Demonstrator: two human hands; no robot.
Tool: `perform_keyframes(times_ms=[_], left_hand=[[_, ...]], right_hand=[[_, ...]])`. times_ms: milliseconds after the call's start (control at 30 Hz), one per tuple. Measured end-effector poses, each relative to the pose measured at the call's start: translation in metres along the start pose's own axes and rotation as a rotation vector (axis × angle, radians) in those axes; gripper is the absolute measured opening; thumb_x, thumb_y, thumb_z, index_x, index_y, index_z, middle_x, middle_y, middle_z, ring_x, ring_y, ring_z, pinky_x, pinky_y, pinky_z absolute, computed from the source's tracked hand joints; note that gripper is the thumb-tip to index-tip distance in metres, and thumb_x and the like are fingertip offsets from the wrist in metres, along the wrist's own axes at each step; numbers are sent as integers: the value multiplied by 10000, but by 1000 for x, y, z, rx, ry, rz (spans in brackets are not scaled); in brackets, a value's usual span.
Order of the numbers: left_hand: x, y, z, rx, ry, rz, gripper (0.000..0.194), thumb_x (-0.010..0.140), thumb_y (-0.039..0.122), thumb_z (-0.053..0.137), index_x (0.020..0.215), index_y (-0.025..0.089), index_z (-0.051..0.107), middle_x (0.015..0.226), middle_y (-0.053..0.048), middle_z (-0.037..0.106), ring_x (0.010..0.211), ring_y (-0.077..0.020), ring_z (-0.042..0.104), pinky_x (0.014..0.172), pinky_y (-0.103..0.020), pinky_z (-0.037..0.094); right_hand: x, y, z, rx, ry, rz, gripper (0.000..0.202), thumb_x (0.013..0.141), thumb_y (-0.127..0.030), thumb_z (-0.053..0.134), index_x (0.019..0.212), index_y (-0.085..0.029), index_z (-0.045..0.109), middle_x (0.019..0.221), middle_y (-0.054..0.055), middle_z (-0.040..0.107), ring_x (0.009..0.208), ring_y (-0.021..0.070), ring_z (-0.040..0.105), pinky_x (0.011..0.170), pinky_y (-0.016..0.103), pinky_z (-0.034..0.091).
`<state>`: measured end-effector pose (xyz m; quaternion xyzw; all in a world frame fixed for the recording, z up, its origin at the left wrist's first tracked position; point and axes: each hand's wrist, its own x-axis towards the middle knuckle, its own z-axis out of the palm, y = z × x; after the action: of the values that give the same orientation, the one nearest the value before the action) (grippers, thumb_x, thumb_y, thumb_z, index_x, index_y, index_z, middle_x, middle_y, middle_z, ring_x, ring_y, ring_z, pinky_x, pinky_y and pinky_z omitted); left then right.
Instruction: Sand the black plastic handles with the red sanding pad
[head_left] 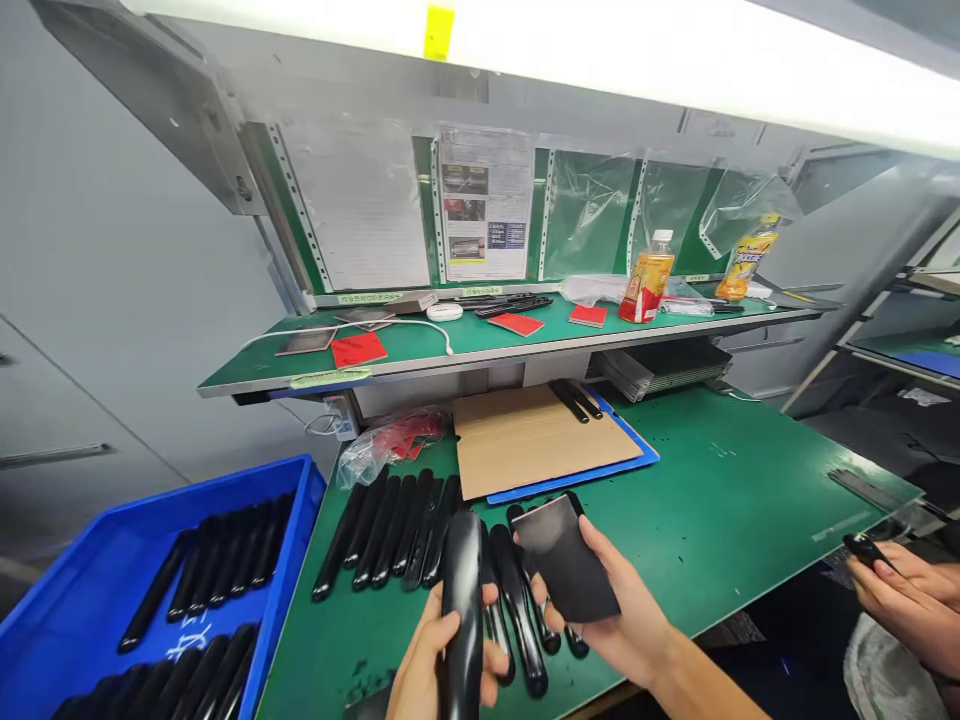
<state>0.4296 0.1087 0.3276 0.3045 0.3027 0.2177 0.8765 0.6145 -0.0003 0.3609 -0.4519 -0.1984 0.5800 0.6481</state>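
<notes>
My left hand [431,650] is wrapped around a glossy black, rounded handle-like piece [463,600], held upright above the front of the green bench. Beside it, my right hand [615,600] grips a flat, dark grey rectangular pad [568,560] that resembles a sanding pad. The pad is apart from the piece, just to its right. Under and behind both hands, several similar black pieces [521,620] lie on the bench, partly covered by the pad and fingers. Another row of black pieces [390,530] lies to the left.
A blue crate [296,540] with black pieces stands left. Cardboard [536,440] on a blue board bears two dark strips. The shelf [480,352] above holds bottles, red pads [358,349] and a cable. At right, another person's hands [900,590] hold a small black object.
</notes>
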Motion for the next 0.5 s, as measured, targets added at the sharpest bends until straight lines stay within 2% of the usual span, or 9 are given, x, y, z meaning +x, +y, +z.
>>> perform_keyframes(times_ms=[67,167,233,300,333,367,433,500], left_hand=[[8,-2,2,-28,127,46,393,771,521,790,936,187,664,579,-22,643,407,-116,553,423,-191,386],[4,-1,1,-49,282,71,551,744,650,769,947,152,652,610,-22,641,439,-112,563,426,-185,391],[-7,2,0,6,299,105,594,717,603,821,1064,157,637,574,11,616,408,-92,528,409,-165,376],[-19,6,0,3,237,134,674,679,479,897,1218,214,591,599,50,610,375,-57,467,376,-138,338],[-25,8,0,-38,188,128,727,667,423,918,1280,247,568,643,56,619,380,-44,450,369,-128,328],[-30,9,1,-93,145,107,762,662,376,929,1319,267,560,703,49,633,412,-40,468,382,-124,348],[-37,10,2,-203,78,33,720,668,300,931,1310,253,608,786,28,641,513,-45,533,456,-127,417],[-41,10,1,-268,13,-28,596,687,248,917,1231,215,678,781,22,629,564,-50,553,516,-139,446]], right_hand=[[-5,7,5,172,-46,14,685,974,-680,371,1259,-112,628,829,99,718,599,140,632,649,256,452],[-7,13,5,137,-19,-33,657,970,-661,425,1310,-128,606,837,92,719,616,141,618,661,257,444],[-8,18,8,43,12,-66,664,979,-659,398,1388,-159,552,828,76,711,599,140,594,647,266,444],[-10,23,15,-163,31,-173,639,1001,-634,352,1447,-204,511,912,90,717,664,166,619,651,288,472],[-10,24,20,-332,27,-287,600,1017,-601,345,1461,-231,505,1026,110,718,769,189,652,697,306,499],[-11,25,25,-532,-7,-461,556,1026,-571,360,1458,-260,518,1150,120,704,897,210,667,767,327,518],[-11,24,38,-974,-186,-907,442,1039,-469,430,1431,-306,552,1317,81,665,1079,193,636,928,321,495],[-10,21,50,-1302,-417,-1311,383,1042,-331,466,1408,-302,573,1276,11,713,1044,138,631,952,253,466]])
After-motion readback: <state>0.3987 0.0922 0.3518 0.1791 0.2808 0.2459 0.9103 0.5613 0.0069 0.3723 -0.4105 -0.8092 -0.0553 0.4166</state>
